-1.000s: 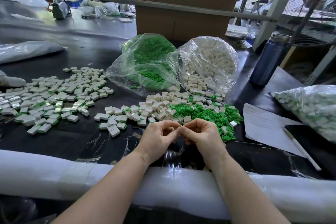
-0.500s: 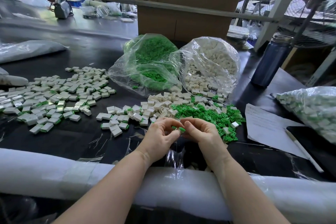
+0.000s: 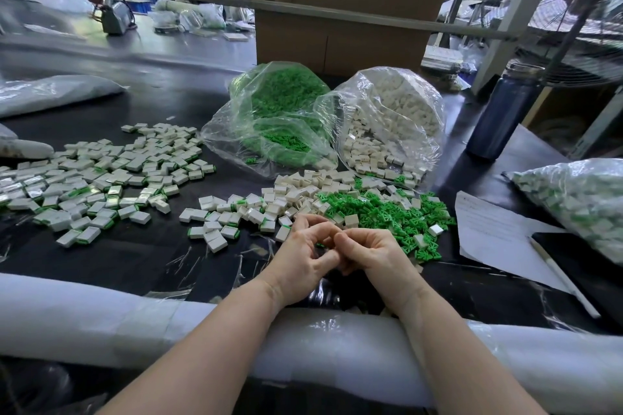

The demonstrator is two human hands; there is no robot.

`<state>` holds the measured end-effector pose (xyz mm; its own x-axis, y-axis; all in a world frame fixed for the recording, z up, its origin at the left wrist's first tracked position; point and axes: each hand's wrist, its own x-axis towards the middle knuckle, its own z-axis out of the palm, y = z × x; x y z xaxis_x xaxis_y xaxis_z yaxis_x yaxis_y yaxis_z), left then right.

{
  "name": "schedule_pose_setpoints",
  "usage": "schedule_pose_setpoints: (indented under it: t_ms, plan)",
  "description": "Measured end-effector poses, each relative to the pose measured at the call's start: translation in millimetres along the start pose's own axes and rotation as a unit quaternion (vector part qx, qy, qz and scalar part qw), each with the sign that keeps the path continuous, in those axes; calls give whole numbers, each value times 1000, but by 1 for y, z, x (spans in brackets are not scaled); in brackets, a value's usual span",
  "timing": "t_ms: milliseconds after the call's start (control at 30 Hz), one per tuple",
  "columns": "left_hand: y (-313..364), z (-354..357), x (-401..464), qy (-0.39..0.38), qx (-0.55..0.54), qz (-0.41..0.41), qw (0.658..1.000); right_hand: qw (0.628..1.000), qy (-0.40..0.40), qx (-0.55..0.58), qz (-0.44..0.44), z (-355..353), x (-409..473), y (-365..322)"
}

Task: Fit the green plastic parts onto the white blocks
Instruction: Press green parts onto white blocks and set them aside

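Observation:
My left hand [image 3: 303, 256] and my right hand [image 3: 374, 253] meet fingertip to fingertip just above the black table, near its front edge. Their curled fingers pinch one small piece between them, and the fingers hide it. Right behind them lies a heap of loose green plastic parts [image 3: 381, 212]. Loose white blocks [image 3: 303, 189] are heaped to its left. A wide spread of white blocks with green edges [image 3: 101, 178] covers the left of the table.
Two open clear bags lie behind the heaps, one of green parts [image 3: 279, 111] and one of white blocks [image 3: 394, 118]. A filled bag [image 3: 580, 202], paper [image 3: 492, 232], a pen [image 3: 563, 280] and a blue bottle [image 3: 502, 111] are at the right. White foam padding [image 3: 101, 323] lines the near edge.
Half a second ago a green sliver showed between my fingertips; now the fingers have closed over it. Both hands stayed in place.

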<state>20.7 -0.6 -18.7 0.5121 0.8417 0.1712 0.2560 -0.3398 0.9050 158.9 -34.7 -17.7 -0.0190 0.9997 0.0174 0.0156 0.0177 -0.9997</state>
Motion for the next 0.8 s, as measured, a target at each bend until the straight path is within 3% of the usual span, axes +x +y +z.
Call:
schedule_pose_setpoints:
  t_ms: [800]
  plan:
    - [-2, 2, 1, -21, 44, 9, 999, 1000, 17, 22, 9, 2, -3, -3]
